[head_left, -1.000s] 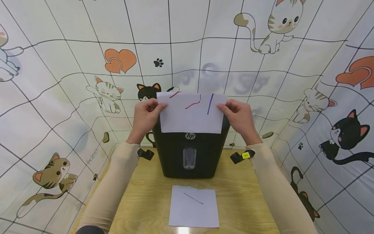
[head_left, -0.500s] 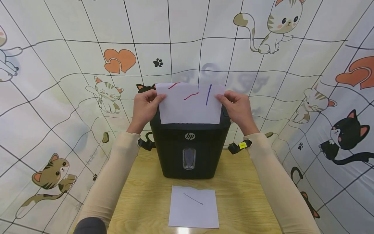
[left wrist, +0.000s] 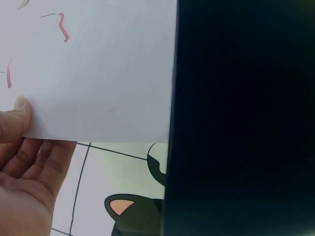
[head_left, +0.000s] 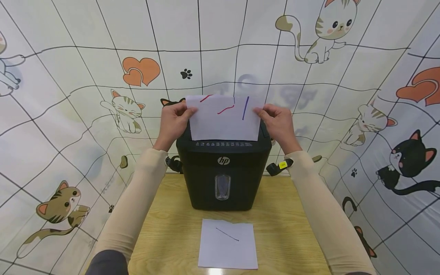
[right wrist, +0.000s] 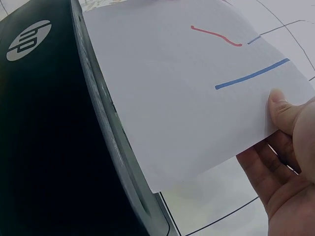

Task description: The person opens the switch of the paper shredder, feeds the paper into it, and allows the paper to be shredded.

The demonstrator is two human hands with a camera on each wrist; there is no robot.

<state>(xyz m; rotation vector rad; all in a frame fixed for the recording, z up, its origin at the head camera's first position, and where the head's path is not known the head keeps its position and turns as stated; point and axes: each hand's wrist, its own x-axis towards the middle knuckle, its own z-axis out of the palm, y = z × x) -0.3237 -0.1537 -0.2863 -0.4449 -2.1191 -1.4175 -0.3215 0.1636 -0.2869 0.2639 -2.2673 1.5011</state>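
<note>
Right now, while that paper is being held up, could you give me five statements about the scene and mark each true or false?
1. The left hand and right hand both pinch the same sheet. True.
2. The held sheet has only red marks. False: it has red marks and blue marks.
3. The black machine has an hp logo on its front. True.
4. The machine's clear window is above that logo. False: the window is below it.
5. Paper with a dark line lies on the table, in front of the machine. True.
</note>
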